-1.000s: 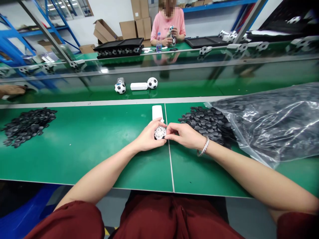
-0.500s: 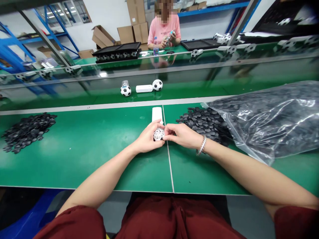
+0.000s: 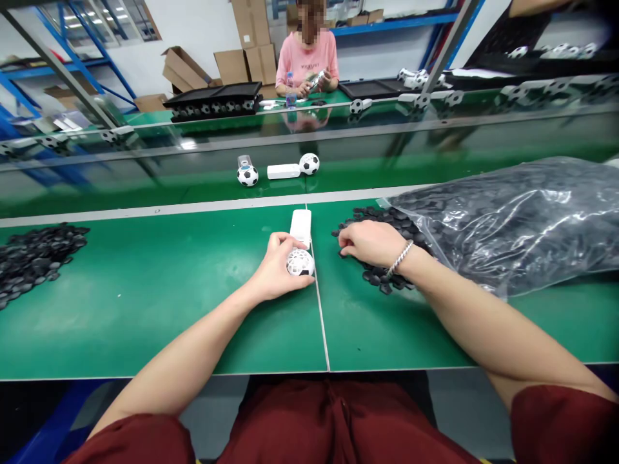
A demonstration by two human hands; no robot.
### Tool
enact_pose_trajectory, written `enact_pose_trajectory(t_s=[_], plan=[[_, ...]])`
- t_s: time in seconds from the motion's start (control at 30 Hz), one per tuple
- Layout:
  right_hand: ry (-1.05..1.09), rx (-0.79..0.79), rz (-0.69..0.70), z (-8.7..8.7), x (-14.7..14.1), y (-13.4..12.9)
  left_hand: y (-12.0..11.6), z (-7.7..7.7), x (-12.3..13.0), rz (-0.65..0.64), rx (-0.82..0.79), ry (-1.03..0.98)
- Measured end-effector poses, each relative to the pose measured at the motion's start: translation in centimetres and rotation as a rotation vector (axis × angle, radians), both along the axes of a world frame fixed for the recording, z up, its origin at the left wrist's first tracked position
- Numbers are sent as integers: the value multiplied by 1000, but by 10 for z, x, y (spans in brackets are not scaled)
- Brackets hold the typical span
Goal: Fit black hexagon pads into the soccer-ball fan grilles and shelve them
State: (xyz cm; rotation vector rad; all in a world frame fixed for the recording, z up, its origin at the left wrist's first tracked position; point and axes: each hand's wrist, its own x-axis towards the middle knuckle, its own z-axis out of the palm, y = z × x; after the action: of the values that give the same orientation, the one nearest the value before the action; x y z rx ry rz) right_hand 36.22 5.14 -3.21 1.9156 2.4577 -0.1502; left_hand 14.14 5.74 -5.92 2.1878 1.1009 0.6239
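My left hand (image 3: 278, 270) grips a white ball-shaped lattice piece (image 3: 300, 261) between thumb and fingers. One black patch shows low on the ball. A white rectangular handle (image 3: 300, 227) lies just beyond it, flat on the green table. My right hand (image 3: 372, 243) is at the left edge of a pile of black pieces (image 3: 409, 225), its thumb and index finger pinched on a small black piece (image 3: 341, 254). A silver bracelet (image 3: 400, 256) circles the right wrist.
A clear plastic bag (image 3: 522, 219) of black pieces lies at the right, another black pile (image 3: 41, 254) at the left. Beyond the pale strip are a football-patterned ball with a white handle (image 3: 284, 171) and another ball (image 3: 247, 175). A person in pink (image 3: 307, 64) sits opposite.
My right hand has moved right, away from the ball to the black pile. A black patch now shows on the ball in my left hand. The camera view has shifted slightly.
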Motion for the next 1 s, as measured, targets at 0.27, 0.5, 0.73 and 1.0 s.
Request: enact_pose_trajectory(t_s=[0.27,0.5,0.73,1.0], plan=[[-156,29,172,-10,-17,-8,5,3,-5,43,-27,80],[-99,101,174,-15,-19,-10,5,11,-10,22,-81,109],[570,53,262,-15,-29,-6,10,19,-16,-55,-70,114],[695,145,520,-26,-37,-8,12,16,-18,-157,-42,83]])
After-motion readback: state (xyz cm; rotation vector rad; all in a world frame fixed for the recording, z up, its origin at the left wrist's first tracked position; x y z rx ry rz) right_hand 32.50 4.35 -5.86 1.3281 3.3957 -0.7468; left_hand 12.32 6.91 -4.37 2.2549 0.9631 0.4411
